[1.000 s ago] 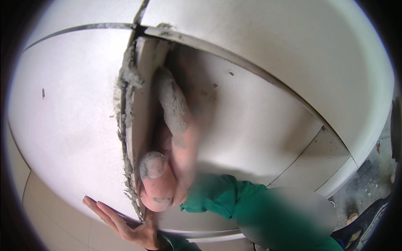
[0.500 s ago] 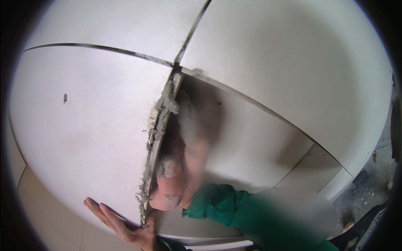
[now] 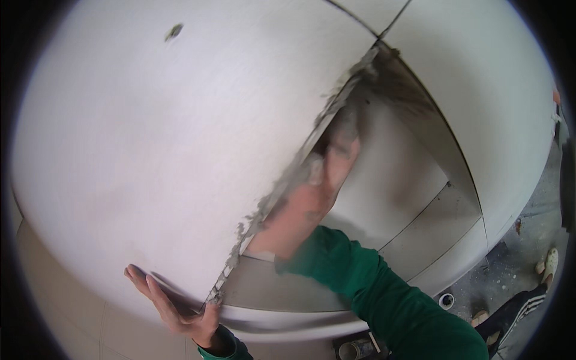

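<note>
My left hand [image 3: 180,309] rests at the near edge of a large white panel [image 3: 168,150], its fingers spread along the edge and its thumb by the seam. Rough grey mortar [image 3: 264,207] clings along the panel's right side. Inside the recess beside that side is my right hand [image 3: 309,201], smudged with grey and blurred by motion. Its fingers stretch upward along the panel's edge, thumb apart from them. Part of them is hidden in shadow, and no held object shows. The green sleeve [image 3: 396,294] crosses the recess's front edge.
Another white panel [image 3: 462,72] borders the recess on the right. Inside are pale inner surfaces [image 3: 402,174]. Below right, a person's foot [image 3: 551,264] stands on the speckled grey floor [image 3: 480,285], near a small round container [image 3: 446,301]. A bucket [image 3: 357,349] sits below the front edge.
The view has shifted, so the panel seams now lie farther up and right. My right hand stays in the recess along the mortared edge; my left hand keeps its place at the panel's near edge.
</note>
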The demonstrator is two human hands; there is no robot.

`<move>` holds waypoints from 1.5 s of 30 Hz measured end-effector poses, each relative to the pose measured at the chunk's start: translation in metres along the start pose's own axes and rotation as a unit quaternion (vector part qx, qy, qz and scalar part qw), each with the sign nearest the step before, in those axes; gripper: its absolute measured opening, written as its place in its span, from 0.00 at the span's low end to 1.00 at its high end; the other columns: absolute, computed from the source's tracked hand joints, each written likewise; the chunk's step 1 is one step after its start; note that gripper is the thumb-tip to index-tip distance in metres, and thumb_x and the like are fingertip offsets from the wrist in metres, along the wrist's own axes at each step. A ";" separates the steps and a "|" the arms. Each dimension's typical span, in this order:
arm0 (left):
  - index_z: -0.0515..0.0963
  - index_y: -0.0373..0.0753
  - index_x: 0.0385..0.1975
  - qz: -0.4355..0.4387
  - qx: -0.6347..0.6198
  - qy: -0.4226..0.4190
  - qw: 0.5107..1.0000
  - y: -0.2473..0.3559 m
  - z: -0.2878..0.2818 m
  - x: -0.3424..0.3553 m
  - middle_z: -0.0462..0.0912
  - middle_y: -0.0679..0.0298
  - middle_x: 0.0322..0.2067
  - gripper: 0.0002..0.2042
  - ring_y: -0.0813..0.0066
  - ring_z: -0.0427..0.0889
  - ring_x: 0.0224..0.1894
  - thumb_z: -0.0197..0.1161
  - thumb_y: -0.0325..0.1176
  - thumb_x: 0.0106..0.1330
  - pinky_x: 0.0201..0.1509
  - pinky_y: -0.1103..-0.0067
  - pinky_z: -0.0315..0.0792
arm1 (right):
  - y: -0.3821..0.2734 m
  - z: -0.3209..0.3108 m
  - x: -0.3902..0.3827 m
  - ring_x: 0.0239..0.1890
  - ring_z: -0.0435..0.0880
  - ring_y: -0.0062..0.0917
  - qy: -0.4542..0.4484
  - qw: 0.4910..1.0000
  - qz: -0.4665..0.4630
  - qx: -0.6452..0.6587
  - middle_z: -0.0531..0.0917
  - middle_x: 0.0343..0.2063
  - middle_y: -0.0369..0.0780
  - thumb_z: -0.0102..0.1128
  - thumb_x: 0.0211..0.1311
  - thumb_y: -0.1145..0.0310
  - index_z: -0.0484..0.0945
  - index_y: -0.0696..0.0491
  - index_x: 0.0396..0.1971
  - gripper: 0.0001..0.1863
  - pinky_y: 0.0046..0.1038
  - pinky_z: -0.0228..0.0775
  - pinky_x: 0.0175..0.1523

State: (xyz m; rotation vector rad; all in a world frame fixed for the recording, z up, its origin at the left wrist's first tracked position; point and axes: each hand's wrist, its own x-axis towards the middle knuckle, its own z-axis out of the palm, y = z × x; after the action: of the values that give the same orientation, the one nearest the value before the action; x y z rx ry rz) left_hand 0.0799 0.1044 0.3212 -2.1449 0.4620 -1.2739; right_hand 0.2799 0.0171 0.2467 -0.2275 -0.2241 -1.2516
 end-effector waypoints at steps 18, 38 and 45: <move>0.67 0.41 0.67 -0.076 -0.085 -0.049 0.992 -0.009 0.000 -0.009 0.50 0.42 0.72 0.44 0.37 0.41 0.75 0.74 0.49 0.48 0.73 0.46 0.35 | -0.065 -0.065 -0.011 0.68 0.62 0.33 -0.071 0.917 0.391 0.027 0.63 0.66 0.46 0.43 0.77 0.61 0.52 0.61 0.70 0.30 0.37 0.56 0.71; 0.67 0.34 0.66 -0.061 -0.025 -0.087 0.994 0.002 -0.002 -0.011 0.57 0.49 0.72 0.34 0.31 0.41 0.74 0.60 0.49 0.63 0.69 0.39 0.30 | -0.116 -0.046 0.018 0.43 0.80 0.24 -0.214 0.823 0.524 0.040 0.80 0.40 0.40 0.53 0.73 0.71 0.73 0.62 0.47 0.10 0.39 0.78 0.54; 0.67 0.34 0.66 -0.080 -0.028 -0.089 0.992 0.008 -0.007 -0.008 0.58 0.50 0.71 0.33 0.31 0.41 0.74 0.61 0.45 0.62 0.68 0.39 0.31 | -0.123 -0.029 0.016 0.39 0.78 0.21 -0.201 0.842 0.497 -0.054 0.78 0.35 0.38 0.54 0.72 0.72 0.74 0.61 0.41 0.08 0.36 0.79 0.51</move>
State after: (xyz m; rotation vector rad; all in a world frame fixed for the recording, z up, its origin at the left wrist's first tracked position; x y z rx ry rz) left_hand 0.0704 0.1004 0.3130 -2.3578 0.2585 -1.1521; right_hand 0.1685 -0.0422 0.2295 -0.6160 -0.3358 -0.1602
